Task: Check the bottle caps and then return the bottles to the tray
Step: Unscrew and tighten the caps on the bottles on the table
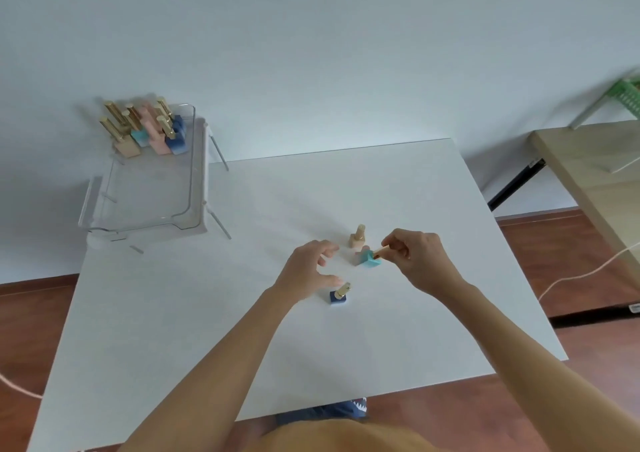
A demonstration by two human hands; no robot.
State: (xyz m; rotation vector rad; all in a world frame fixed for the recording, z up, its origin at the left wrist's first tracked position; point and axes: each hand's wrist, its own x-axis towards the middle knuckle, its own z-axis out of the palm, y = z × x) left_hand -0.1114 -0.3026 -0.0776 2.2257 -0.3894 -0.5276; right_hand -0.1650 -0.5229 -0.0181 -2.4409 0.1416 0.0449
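My right hand (420, 261) pinches the gold cap of a teal bottle (370, 260), which tilts above the white table (173, 313). Partly hidden behind the teal one is a pink bottle (357, 260). A beige bottle (357, 238) stands upright just beyond. My left hand (310, 271) hovers with fingers spread, its thumb close to the gold cap of a dark blue bottle (338, 294) standing on the table. A clear tray (187, 206) on a white rack at the far left holds several gold-capped bottles (149, 129) at its far end.
A wooden table (595, 181) with a green basket (628, 97) stands to the right. A pale cable (588, 275) runs over the wooden floor on the right. The white wall lies behind the table's far edge.
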